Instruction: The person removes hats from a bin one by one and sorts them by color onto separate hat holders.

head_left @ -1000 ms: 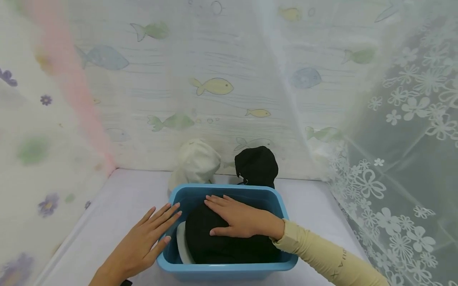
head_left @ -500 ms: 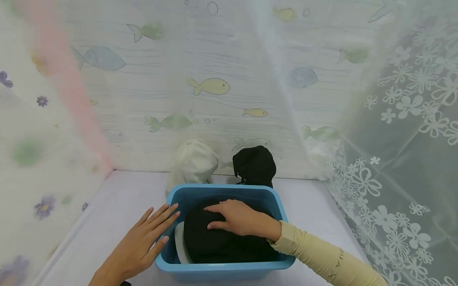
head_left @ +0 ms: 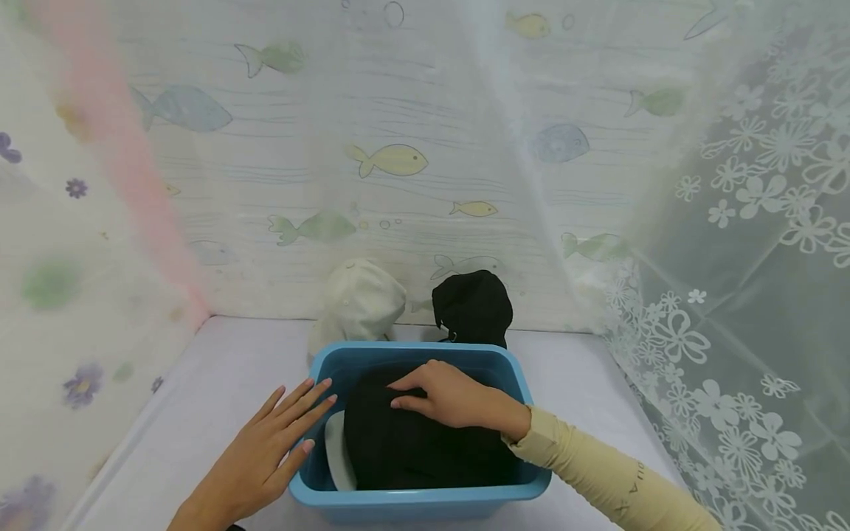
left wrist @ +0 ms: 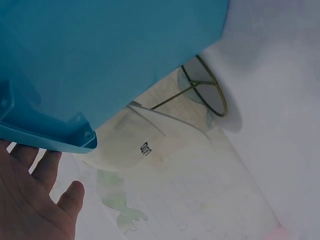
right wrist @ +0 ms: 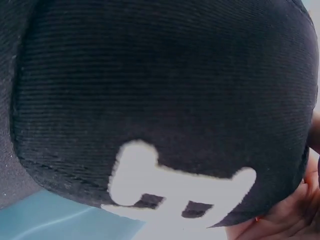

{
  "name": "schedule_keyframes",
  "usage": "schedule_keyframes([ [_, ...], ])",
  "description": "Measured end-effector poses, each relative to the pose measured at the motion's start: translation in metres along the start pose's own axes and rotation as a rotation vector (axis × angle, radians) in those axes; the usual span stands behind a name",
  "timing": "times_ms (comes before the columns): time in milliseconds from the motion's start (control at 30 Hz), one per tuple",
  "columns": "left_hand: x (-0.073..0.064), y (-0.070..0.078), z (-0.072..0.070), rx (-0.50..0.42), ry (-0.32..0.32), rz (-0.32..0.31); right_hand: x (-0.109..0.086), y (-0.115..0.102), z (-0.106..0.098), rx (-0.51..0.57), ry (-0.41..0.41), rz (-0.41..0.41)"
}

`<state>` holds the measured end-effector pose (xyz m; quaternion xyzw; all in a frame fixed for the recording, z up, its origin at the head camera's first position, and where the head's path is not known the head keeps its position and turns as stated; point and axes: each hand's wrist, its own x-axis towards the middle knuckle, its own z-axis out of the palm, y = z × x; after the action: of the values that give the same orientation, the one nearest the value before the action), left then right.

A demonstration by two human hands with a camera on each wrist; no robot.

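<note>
A black cap lies in a light blue plastic bin, covering most of its inside. My right hand reaches in from the right and grips the top of this cap, thumb and index finger bent toward each other, the other fingers hidden behind. Its white raised logo shows large in the right wrist view. A pale curved edge shows beside the cap, at the bin's left. My left hand stays at the bin's left side with fingers extended, fingertips right at the rim.
Behind the bin stand a white cap and another black cap. A round-based wire stand shows by the white cap in the left wrist view. White cloth covers the table, and curtains printed with fish hang behind.
My right hand has gone from lying flat on the black cap to bent fingers gripping its top. The left hand has barely moved.
</note>
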<state>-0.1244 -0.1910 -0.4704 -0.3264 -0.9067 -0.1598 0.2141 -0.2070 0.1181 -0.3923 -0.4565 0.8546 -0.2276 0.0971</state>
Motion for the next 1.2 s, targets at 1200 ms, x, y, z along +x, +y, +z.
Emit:
schedule_keyframes([
  [1200, 0.001, 0.0, 0.001, -0.042, 0.016, 0.0, -0.022, -0.003, -0.044, 0.206, 0.071, -0.09],
])
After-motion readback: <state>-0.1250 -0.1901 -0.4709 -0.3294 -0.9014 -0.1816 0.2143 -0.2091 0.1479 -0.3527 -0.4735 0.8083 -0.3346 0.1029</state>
